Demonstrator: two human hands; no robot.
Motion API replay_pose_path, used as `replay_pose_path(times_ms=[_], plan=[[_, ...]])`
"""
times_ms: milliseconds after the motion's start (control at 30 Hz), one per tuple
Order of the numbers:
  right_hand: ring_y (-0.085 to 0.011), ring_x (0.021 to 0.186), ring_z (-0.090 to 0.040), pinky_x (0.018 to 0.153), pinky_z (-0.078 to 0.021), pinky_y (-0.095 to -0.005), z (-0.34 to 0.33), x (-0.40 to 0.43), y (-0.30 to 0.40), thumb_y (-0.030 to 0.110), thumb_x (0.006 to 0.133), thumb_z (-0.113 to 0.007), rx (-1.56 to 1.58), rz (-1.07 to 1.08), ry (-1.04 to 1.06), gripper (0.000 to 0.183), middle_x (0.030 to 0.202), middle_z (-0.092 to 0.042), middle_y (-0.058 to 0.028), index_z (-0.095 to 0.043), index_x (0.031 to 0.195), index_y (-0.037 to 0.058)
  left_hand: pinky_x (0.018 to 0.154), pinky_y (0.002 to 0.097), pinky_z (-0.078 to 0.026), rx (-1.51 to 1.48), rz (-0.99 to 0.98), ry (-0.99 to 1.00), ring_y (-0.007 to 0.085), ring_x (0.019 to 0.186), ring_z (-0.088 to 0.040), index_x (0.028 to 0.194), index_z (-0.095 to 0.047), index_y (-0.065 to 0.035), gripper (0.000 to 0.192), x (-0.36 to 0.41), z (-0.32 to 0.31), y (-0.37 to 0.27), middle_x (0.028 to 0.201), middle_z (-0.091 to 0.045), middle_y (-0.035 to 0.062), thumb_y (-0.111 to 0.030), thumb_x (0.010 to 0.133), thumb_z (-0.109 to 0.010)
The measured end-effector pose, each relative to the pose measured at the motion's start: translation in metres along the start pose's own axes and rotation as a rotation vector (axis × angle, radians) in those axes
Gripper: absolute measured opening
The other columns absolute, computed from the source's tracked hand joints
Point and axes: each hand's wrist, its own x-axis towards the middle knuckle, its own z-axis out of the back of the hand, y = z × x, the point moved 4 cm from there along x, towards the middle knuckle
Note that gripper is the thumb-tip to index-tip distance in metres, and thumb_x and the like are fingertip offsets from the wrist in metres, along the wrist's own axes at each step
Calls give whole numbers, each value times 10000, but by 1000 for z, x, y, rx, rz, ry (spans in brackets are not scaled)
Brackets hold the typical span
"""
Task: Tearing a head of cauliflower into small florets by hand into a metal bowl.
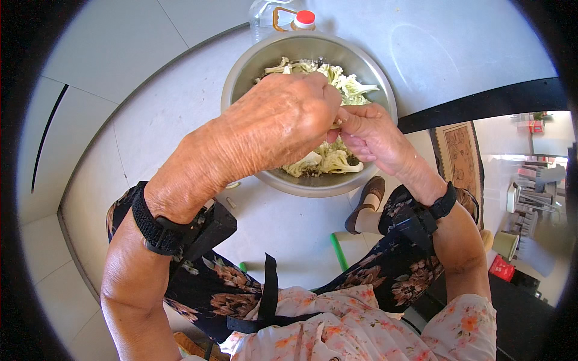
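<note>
A wide stainless steel bowl (231, 92) holds several pale cauliflower florets (341, 161). Both hands meet above its middle. My left hand (289, 115), back turned up and fingers curled under, covers part of the florets; its fingertips are hidden. My right hand (372, 133) comes in from the other side, its thumb and forefinger pinched against the left hand's fingers. A small pale piece of cauliflower (337, 122) shows between the hands, mostly covered. White crumbs cling to the right hand and wrist.
Behind the bowl stand a plastic jug with a red cap (305, 18) and a clear plastic bottle (262, 20). Small scraps (231, 202) lie on the tiled floor. Cabinet fronts (113, 40) line the left. A patterned mat (458, 167) and a shoe (368, 203) are at right.
</note>
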Motion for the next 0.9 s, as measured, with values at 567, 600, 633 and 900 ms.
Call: replay_pose_path(times_ms=[567, 600, 633, 900], plan=[[-17, 431, -277, 358, -222, -172, 1, -5, 4, 393, 881, -569, 95, 20, 54, 440, 547, -362, 65, -594, 872, -46, 503, 211, -434, -723, 590, 3, 59, 577, -496, 870, -589, 24, 114, 0, 11, 26, 660, -523, 6, -31, 810, -508], [-17, 429, -277, 357, -224, -172, 1, -5, 3, 394, 880, -570, 101, 17, 60, 446, 544, -360, 65, -593, 874, -52, 503, 211, -434, -723, 590, 3, 59, 577, -496, 870, -589, 24, 114, -1, 11, 24, 660, -523, 6, -31, 810, -508], [-17, 429, -277, 357, -224, -172, 2, -4, 2, 394, 880, -570, 100, 17, 61, 446, 544, -360, 65, -593, 874, -52, 527, 212, -440, -701, 538, -14, 62, 591, -505, 875, -597, 24, 118, 0, 12, 20, 664, -526, 6, -22, 800, -518], [-23, 419, -269, 354, -225, -177, 1, -3, 2, 385, 887, -562, 165, -7, 77, 447, 531, -347, 67, -587, 867, -61, 617, 257, -460, -443, 226, -76, 145, 680, -550, 876, -591, 20, 113, 2, 14, 11, 754, -546, 53, 8, 765, -580]])
